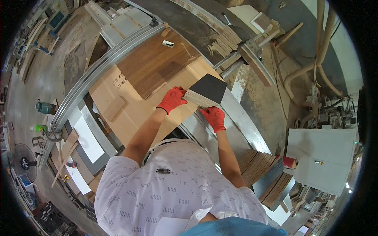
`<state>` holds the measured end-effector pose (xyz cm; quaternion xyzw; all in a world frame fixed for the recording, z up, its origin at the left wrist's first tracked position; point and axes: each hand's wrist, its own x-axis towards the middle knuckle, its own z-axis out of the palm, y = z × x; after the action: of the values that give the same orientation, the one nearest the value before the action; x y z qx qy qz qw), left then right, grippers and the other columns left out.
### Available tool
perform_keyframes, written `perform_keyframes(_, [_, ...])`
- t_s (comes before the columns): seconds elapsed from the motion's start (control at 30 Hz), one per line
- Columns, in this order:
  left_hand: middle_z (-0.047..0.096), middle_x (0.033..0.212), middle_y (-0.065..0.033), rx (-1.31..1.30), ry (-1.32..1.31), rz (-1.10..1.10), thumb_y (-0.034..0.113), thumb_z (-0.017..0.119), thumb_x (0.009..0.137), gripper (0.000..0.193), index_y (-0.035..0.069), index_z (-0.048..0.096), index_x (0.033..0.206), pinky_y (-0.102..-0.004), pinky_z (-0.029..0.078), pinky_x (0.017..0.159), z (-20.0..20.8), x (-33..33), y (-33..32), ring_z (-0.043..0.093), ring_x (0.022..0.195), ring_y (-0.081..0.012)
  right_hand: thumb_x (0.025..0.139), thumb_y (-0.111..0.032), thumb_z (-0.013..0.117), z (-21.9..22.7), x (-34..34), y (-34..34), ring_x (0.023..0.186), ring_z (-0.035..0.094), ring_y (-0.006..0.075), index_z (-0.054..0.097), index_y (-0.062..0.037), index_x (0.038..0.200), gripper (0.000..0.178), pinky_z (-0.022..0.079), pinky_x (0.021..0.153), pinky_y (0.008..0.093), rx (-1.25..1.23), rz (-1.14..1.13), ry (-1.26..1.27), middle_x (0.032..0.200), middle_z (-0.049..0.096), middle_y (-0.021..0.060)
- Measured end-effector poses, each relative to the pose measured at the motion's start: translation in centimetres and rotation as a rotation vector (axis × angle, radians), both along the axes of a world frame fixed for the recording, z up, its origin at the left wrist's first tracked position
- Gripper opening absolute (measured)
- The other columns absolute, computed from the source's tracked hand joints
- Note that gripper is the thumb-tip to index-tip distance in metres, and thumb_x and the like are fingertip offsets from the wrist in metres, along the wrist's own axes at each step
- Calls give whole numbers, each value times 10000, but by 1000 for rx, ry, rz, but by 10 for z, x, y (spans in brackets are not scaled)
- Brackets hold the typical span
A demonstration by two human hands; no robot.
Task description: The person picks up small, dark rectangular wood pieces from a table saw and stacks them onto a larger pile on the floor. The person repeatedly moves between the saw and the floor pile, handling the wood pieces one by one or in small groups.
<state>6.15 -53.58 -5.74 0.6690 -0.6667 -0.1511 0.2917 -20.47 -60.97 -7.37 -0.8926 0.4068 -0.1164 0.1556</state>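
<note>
A stack of wooden panels with a black top face (207,87) and pale layered edges rests on the machine table, partly over a light wooden board (134,114). My left hand (172,100), in a red glove, grips the stack's left end with its fingers curved against the edge. Against the near edge, toward the right, my red-gloved right hand (214,117) also holds the stack. Its fingertips are partly hidden at the stack's edge.
A brown wood-grain panel (157,67) lies beyond the light board, with a small white-and-black object (168,44) on it. A long metal rail (86,74) runs along the left. More stacked panels (258,167) stand at my right, near a grey cabinet (321,157).
</note>
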Motion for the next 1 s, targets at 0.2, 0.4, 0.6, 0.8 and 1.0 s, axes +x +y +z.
perform_keyframes(0.2, [656,971,-118,36,-74,5,279,720,761,316,65,682,990,-410,483,853,-16,3,-5,592,991,-312,902,-433,582,-16,8,2,821,675,338,733,-105,902,361,521,679,456,24,-65,-52,918,713,129])
perform_keyframes(0.4, [665,997,-110,187,-28,21,325,695,787,345,69,677,1017,-407,476,860,12,1,-1,596,1001,-306,895,-449,590,-5,6,1,819,674,336,737,-102,879,377,522,672,445,80,-75,6,911,713,127])
perform_keyframes(0.6, [649,939,-164,-8,41,-53,400,686,850,385,25,626,912,-443,472,825,46,6,17,602,932,-355,857,-452,664,49,4,12,679,627,307,667,-98,677,397,473,562,415,-21,-54,-149,722,649,99])
perform_keyframes(0.8, [663,775,-89,5,-254,-143,334,646,895,281,60,652,837,-413,476,740,51,16,3,633,794,-283,919,-403,596,63,1,4,690,637,315,670,-99,696,384,481,580,426,-113,42,-85,717,659,105])
perform_keyframes(1.0, [666,766,-57,-185,-395,-102,373,655,894,287,99,643,809,-388,471,744,32,16,4,640,786,-255,943,-407,561,56,1,1,704,648,323,682,-91,724,403,493,597,425,-137,41,-20,735,672,111])
